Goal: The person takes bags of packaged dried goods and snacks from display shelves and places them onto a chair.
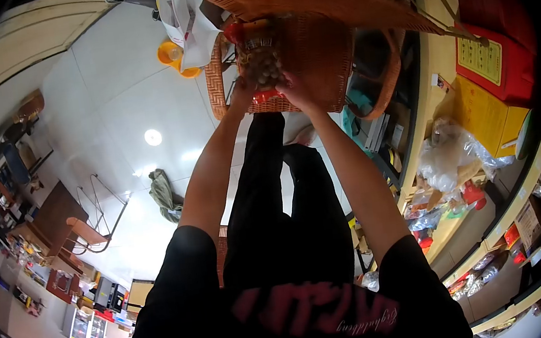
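Note:
A plastic bag point(263, 66) of small round brown pieces, perhaps dried fruit or nuts, lies on the seat of a woven wicker chair point(316, 48). It has red ends and printed characters near its far end. My left hand point(244, 92) grips the bag's near left corner. At the near right corner, my right hand point(294, 90) is closed on the bag's edge. Both hands are small and dim in this view, so the exact finger positions are hard to make out.
A white bag point(188, 23) hangs left of the chair, above an orange container point(174, 59) on the tiled floor. Shelves with a red box point(497, 63), a yellow box point(488, 112) and plastic bags stand right. A dark green cloth point(164, 195) lies on the floor.

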`<control>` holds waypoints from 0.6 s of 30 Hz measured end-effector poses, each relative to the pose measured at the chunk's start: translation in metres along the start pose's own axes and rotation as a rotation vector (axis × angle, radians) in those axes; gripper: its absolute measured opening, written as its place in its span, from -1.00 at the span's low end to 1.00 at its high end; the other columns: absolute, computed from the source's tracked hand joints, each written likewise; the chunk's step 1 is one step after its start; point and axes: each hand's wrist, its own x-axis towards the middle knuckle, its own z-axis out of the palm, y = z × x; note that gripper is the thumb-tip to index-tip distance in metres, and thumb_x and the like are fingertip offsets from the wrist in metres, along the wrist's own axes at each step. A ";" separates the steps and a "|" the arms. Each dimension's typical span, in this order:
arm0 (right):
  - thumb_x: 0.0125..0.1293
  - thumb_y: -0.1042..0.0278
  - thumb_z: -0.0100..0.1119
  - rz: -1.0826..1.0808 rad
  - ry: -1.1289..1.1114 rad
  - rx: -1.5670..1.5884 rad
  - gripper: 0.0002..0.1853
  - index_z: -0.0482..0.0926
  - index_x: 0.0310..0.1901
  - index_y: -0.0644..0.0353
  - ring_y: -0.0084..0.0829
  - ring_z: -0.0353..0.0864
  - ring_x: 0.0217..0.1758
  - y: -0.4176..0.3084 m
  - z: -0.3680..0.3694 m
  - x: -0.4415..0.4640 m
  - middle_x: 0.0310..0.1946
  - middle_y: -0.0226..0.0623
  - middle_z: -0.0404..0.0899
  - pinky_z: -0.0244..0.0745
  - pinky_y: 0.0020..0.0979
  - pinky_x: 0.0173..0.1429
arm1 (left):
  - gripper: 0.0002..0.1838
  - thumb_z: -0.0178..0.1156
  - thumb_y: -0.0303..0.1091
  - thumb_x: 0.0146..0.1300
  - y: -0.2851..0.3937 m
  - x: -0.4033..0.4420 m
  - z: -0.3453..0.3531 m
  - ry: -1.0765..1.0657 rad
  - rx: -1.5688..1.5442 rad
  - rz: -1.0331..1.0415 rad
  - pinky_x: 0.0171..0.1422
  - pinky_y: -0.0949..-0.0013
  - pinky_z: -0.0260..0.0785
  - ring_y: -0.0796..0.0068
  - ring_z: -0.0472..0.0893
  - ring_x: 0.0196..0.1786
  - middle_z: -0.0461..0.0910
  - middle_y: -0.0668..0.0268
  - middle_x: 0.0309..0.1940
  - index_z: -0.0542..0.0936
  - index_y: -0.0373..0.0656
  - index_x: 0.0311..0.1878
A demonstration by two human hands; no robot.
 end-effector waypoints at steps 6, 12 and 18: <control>0.25 0.31 0.22 0.281 -0.146 0.055 -0.53 0.42 0.15 0.31 -0.33 0.54 0.07 -0.031 0.007 -0.064 0.00 -0.16 0.57 0.41 -0.33 0.12 | -0.24 0.21 -0.17 0.19 -0.042 -0.009 -0.007 -0.034 0.319 0.131 0.25 0.29 0.31 0.20 0.47 0.21 0.46 0.07 0.19 0.16 -0.05 0.44; 0.20 0.14 0.17 0.391 -0.101 -0.279 -0.55 0.53 0.03 0.27 -0.16 0.59 0.02 0.068 -0.008 -0.140 -0.09 -0.06 0.61 0.45 -0.30 0.10 | -0.31 0.17 -0.20 0.15 -0.083 -0.036 -0.004 -0.072 0.619 0.206 0.16 0.11 0.38 -0.07 0.55 0.06 0.58 -0.09 -0.06 0.22 -0.17 0.35; 0.12 0.15 0.16 0.474 0.085 -0.373 -0.68 0.63 -0.18 0.17 -0.10 0.58 -0.03 0.049 -0.046 -0.210 -0.13 -0.10 0.61 0.46 -0.23 0.06 | -0.59 0.12 -0.07 0.20 -0.083 -0.041 -0.001 -0.454 0.903 -0.011 0.12 0.18 0.43 0.06 0.54 0.07 0.61 0.08 -0.11 0.55 -0.12 0.01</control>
